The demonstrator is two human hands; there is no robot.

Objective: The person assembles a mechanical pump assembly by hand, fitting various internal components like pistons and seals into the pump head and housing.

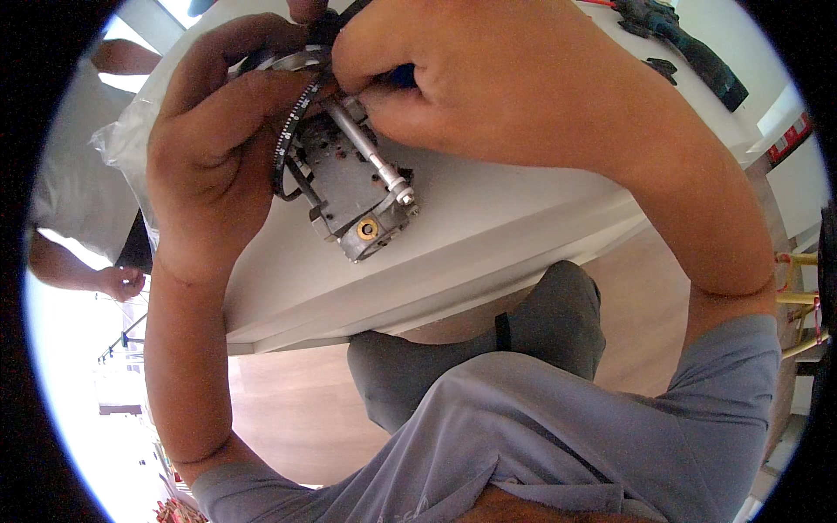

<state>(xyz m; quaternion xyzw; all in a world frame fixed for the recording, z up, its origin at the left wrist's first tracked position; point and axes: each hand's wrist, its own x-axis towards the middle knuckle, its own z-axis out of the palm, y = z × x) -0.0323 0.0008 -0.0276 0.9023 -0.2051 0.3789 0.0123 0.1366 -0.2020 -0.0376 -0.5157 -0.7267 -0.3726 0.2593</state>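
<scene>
A grey metal mechanism (344, 179) with a silver rod along one side and a brass-coloured bushing at its near end rests tilted over the white table. A black curved band (288, 139) with white scale marks runs along its left side. My left hand (214, 131) is wrapped round the left and far part of the mechanism, its fingers at the band and a metal ring. Over the far end of the rod, my right hand (418, 78) is closed in a pinch. Whatever sits between its fingertips is hidden by the hand.
The white table (488, 200) ends just before my knees. A dark teal handheld tool (697, 61) lies at the far right. Clear plastic sheeting (131, 131) is at the left edge, where another person's hand (120, 283) hangs. Yellow bars (798, 296) stand at the right.
</scene>
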